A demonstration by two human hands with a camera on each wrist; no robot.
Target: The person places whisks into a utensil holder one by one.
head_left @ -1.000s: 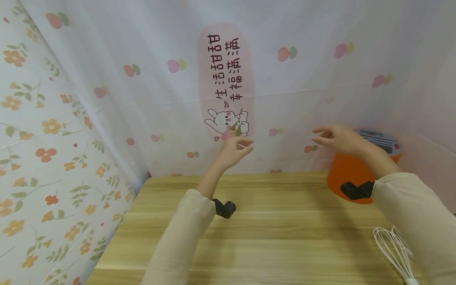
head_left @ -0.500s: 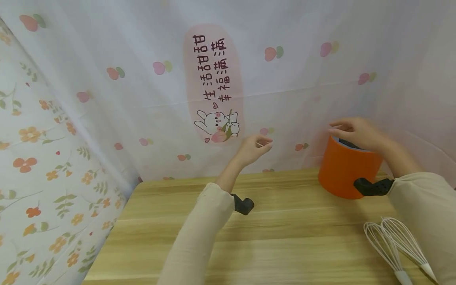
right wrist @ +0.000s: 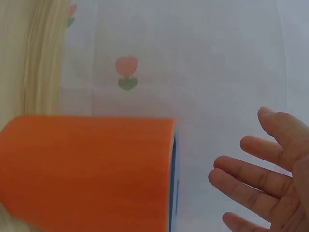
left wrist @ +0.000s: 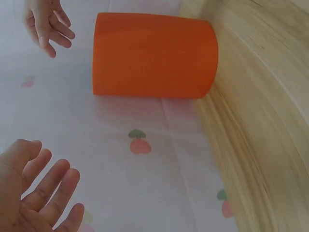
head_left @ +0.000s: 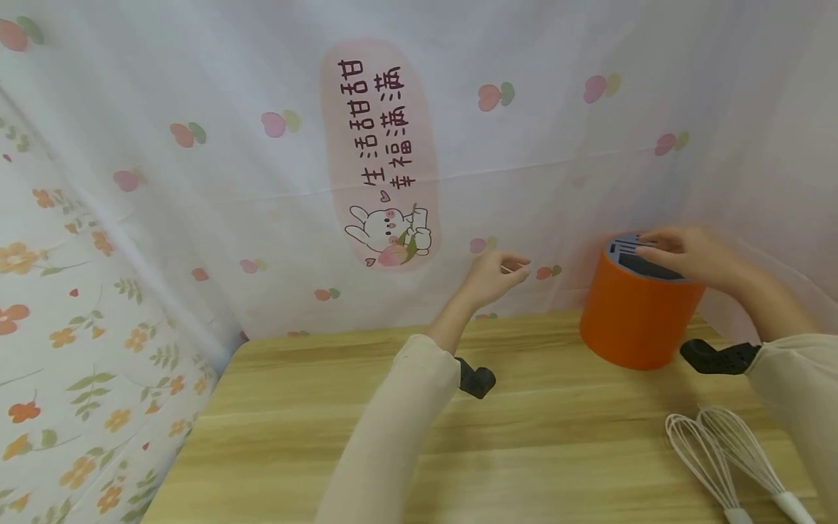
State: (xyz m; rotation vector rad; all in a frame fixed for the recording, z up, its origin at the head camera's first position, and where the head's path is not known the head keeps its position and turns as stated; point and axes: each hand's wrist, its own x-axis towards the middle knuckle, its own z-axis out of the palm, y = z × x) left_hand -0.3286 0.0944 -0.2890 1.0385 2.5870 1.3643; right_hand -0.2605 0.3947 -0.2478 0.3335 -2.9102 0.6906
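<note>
An orange cylindrical knife block with a grey slotted top stands upright at the back right of the table. Just above its top hovers my right hand, which hides part of the slots. In the right wrist view a gap separates the right hand's spread fingers from the block's top; they hold nothing. My left hand is in the air left of the block, near the back curtain. Seen from the left wrist, the left hand's fingers are loosely bent and empty, apart from the block.
Two whisks, a left one and a right one, lie side by side at the right front of the wooden table. A printed curtain hangs behind the table's back edge, and a floral cloth hangs at the left.
The head view has shifted right. My left hand has moved right, closer to the knife block. My right hand has moved right, uncovering part of the slotted top; both whisks now show more fully.
</note>
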